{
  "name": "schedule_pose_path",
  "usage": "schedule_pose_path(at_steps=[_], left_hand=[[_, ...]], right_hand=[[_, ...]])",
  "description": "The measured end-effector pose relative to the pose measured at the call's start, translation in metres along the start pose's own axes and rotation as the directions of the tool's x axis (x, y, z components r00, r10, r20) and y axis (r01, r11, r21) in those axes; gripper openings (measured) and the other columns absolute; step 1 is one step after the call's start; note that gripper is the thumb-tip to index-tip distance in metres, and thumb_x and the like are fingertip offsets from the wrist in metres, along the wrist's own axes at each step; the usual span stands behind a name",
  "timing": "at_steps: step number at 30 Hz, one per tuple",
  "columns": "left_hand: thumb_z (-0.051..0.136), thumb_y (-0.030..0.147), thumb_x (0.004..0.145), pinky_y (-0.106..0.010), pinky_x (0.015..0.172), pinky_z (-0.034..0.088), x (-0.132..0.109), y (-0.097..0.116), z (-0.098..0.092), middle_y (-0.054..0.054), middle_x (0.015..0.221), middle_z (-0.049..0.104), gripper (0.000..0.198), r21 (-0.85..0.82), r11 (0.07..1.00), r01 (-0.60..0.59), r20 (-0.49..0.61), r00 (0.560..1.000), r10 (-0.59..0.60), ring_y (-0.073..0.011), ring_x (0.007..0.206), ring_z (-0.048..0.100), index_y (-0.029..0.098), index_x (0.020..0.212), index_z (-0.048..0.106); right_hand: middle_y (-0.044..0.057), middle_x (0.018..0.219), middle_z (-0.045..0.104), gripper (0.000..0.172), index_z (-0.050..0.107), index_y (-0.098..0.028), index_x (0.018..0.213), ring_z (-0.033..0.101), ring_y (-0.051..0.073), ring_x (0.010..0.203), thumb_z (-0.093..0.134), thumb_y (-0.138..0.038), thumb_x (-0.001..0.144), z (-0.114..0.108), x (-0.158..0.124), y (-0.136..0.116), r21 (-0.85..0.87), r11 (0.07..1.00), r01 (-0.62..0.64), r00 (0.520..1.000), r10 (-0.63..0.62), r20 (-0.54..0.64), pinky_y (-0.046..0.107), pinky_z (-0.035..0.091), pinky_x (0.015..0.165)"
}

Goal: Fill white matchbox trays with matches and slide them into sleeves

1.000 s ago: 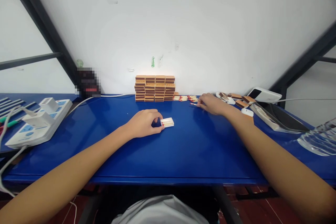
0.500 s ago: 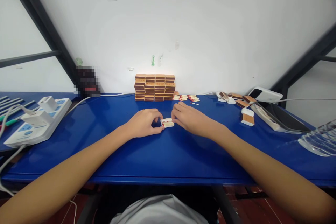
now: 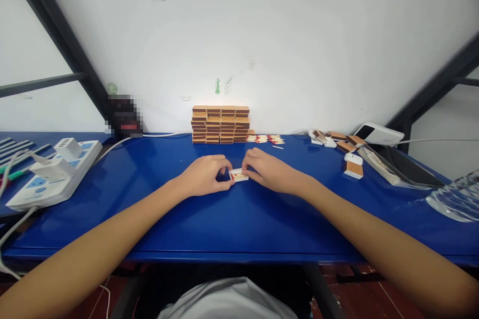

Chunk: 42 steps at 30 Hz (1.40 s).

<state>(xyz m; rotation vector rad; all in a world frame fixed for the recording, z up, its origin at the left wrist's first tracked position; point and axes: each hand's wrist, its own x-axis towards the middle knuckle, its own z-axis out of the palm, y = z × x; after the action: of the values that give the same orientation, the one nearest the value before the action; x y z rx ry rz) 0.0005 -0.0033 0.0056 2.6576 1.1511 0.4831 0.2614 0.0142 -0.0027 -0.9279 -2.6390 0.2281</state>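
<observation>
A white matchbox tray (image 3: 238,180) sits on the blue table in front of me, with red-tipped matches (image 3: 238,175) lying lengthwise in it. Thumb and fingers of my left hand (image 3: 207,174) grip the tray by its left end. Bent over the right end of the tray, my right hand (image 3: 265,170) has its fingers closed at the matches; what they pinch is hidden. Behind the hands, matchboxes (image 3: 220,124) are stacked in rows against the wall. Loose matches (image 3: 264,138) lie in small piles just right of that stack.
Several loose matchbox parts (image 3: 337,137) lie at the right, near a white earphone case (image 3: 353,159), a white device (image 3: 377,133) and a dark flat object (image 3: 407,167). Clear plastic (image 3: 456,199) is at the right edge. A power strip (image 3: 56,174) with cables occupies the left.
My right hand has shifted slightly left and down, its fingertips now further over the tray's right end. My left hand and the tray stay in place.
</observation>
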Motion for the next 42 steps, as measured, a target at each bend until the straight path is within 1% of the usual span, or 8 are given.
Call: schedule_pose_path(at_steps=[8, 12, 16, 20, 32, 36, 39, 42], left_hand=[[0.074, 0.039, 0.093, -0.030, 0.066, 0.043, 0.001, 0.001, 0.000, -0.002, 0.090, 0.068, 0.021, 0.008, 1.000, 0.011, 0.009, 1.000, -0.011, -0.0181, 0.077, 0.063, 0.020, 0.102, 0.075], [0.075, 0.038, 0.092, -0.030, 0.067, 0.044, 0.001, 0.002, -0.001, -0.002, 0.092, 0.069, 0.020, -0.008, 1.000, 0.010, 0.014, 1.000, -0.010, -0.0183, 0.079, 0.065, 0.021, 0.103, 0.077], [0.074, 0.039, 0.093, -0.030, 0.065, 0.044, 0.001, 0.003, -0.002, -0.003, 0.092, 0.069, 0.022, -0.010, 1.000, 0.020, 0.032, 0.999, -0.019, -0.0181, 0.078, 0.064, 0.021, 0.105, 0.077], [0.074, 0.039, 0.093, -0.030, 0.065, 0.044, 0.001, 0.002, -0.002, -0.003, 0.093, 0.069, 0.022, -0.009, 1.000, 0.018, 0.033, 0.999, -0.018, -0.0179, 0.078, 0.065, 0.021, 0.104, 0.077], [0.074, 0.040, 0.093, -0.030, 0.066, 0.043, 0.001, 0.003, -0.002, -0.002, 0.092, 0.069, 0.024, -0.004, 1.000, 0.023, 0.037, 0.999, -0.023, -0.0176, 0.078, 0.064, 0.020, 0.106, 0.078], [0.074, 0.040, 0.093, -0.030, 0.066, 0.043, 0.002, 0.002, -0.002, -0.002, 0.092, 0.069, 0.024, 0.000, 1.000, 0.024, 0.036, 0.999, -0.024, -0.0181, 0.079, 0.065, 0.020, 0.105, 0.078], [0.074, 0.039, 0.093, -0.030, 0.066, 0.043, 0.002, 0.002, -0.002, -0.002, 0.092, 0.069, 0.023, -0.004, 1.000, 0.025, 0.043, 0.999, -0.025, -0.0178, 0.078, 0.064, 0.020, 0.105, 0.078], [0.074, 0.040, 0.093, -0.030, 0.066, 0.043, 0.002, 0.001, -0.003, -0.003, 0.092, 0.069, 0.024, -0.007, 1.000, 0.020, 0.042, 0.999, -0.020, -0.0180, 0.078, 0.064, 0.020, 0.106, 0.078]], right_hand=[[0.011, 0.107, 0.068, 0.013, 0.068, -0.022, 0.101, 0.061, 0.027, 0.106, 0.058, -0.029, 0.107, 0.005, 0.006, 0.001, 0.067, 0.998, -0.001, 0.995, 0.007, -0.100, 0.040, 0.051, 0.092], [0.009, 0.098, 0.072, 0.016, 0.070, -0.020, 0.098, 0.065, 0.024, 0.091, 0.060, -0.030, 0.105, -0.007, 0.003, 0.050, 0.028, 0.983, -0.179, 0.961, 0.181, -0.208, 0.038, 0.050, 0.086], [0.014, 0.102, 0.074, 0.014, 0.075, -0.016, 0.101, 0.067, 0.028, 0.096, 0.068, -0.028, 0.097, -0.023, -0.013, 0.117, -0.137, 0.890, -0.434, 0.887, 0.396, -0.236, 0.039, 0.050, 0.088], [0.014, 0.100, 0.076, 0.018, 0.077, -0.017, 0.099, 0.067, 0.028, 0.094, 0.068, -0.033, 0.097, -0.031, -0.026, 0.150, -0.139, 0.882, -0.451, 0.890, 0.431, -0.150, 0.037, 0.050, 0.085], [0.012, 0.098, 0.078, 0.015, 0.074, -0.019, 0.091, 0.069, 0.024, 0.085, 0.062, -0.024, 0.097, -0.032, -0.026, 0.160, -0.110, 0.881, -0.460, 0.884, 0.443, -0.149, 0.034, 0.052, 0.080], [0.010, 0.091, 0.078, 0.014, 0.073, -0.019, 0.087, 0.069, 0.023, 0.080, 0.062, -0.024, 0.096, -0.034, -0.029, 0.169, -0.113, 0.853, -0.510, 0.860, 0.506, -0.063, 0.033, 0.051, 0.076], [0.011, 0.092, 0.079, 0.019, 0.072, -0.019, 0.084, 0.070, 0.025, 0.084, 0.058, -0.024, 0.097, -0.033, -0.028, 0.168, -0.150, 0.859, -0.490, 0.870, 0.491, -0.031, 0.035, 0.051, 0.080], [0.015, 0.099, 0.079, 0.023, 0.072, -0.019, 0.084, 0.070, 0.029, 0.095, 0.056, -0.024, 0.098, -0.031, -0.026, 0.162, -0.200, 0.865, -0.460, 0.888, 0.451, -0.091, 0.038, 0.051, 0.088]])
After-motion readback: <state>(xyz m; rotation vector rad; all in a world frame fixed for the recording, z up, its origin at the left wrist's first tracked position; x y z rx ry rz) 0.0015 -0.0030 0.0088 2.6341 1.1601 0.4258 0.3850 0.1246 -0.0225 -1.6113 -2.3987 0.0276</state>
